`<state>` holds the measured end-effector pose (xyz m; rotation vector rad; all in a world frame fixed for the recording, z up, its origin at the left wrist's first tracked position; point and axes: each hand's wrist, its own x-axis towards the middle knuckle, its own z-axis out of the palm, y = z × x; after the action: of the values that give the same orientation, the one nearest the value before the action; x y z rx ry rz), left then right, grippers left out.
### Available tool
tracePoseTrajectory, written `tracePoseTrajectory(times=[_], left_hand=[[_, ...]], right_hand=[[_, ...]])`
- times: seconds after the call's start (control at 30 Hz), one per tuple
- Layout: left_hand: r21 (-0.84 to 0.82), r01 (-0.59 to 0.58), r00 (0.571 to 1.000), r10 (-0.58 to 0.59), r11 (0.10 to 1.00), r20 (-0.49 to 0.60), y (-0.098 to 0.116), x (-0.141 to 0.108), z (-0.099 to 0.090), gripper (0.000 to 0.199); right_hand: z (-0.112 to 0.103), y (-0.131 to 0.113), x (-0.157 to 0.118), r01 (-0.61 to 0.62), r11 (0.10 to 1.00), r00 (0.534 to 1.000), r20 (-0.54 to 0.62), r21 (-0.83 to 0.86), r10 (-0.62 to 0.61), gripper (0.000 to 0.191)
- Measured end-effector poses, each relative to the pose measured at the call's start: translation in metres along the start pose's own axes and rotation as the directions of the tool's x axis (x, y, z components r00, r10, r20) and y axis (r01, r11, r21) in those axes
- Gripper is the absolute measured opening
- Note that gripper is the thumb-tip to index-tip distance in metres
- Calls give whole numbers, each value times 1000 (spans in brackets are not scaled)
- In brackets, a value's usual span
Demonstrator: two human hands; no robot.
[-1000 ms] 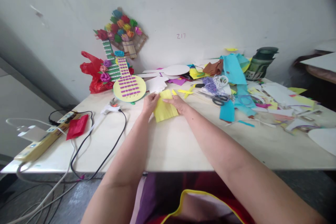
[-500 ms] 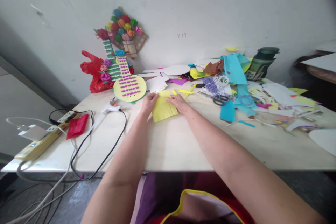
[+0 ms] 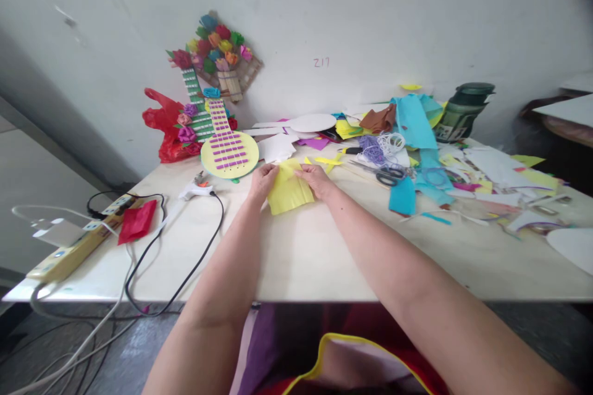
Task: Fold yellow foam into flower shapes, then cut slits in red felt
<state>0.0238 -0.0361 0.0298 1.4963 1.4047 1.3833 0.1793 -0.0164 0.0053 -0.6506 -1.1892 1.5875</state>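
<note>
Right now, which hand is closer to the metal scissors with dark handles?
The right hand. It is just left of the scissors, gripping the right side of the square yellow paper. The left hand is farther away, at the paper's left side.

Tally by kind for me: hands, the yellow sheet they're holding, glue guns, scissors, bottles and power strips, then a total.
Hands, left hand and right hand: 2
Held yellow sheet: 1
Glue gun: 1
Scissors: 1 pair
Green bottle: 1
Power strip: 1
Total: 7
</note>
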Motion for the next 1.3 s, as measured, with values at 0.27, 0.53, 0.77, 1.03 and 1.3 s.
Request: tracePoseTrajectory(times=[0.27,0.53,0.77,1.03,1.3], left_hand=[[-28,6,1000,-6,1000,-6,0,0,0,22],[-87,10,1000,-10,996,3,-2,1,0,25],[-92,24,1000,-25,995,-13,-5,2,0,24],[-104,37,999,-39,994,-12,-7,4,1,24],[-115,34,999,-34,993,-4,-7,3,2,23]], right_hand=[[2,-3,0,41,999,999,21,15,-41,33],[0,-2,2,44,998,999,-1,-37,-44,27],[3,-6,0,2,998,1000,-30,-66,-4,23],[4,-9,-3,11,989,1000,-25,-144,-15,18],[7,-12,-5,21,985,999,-33,-172,-27,17]])
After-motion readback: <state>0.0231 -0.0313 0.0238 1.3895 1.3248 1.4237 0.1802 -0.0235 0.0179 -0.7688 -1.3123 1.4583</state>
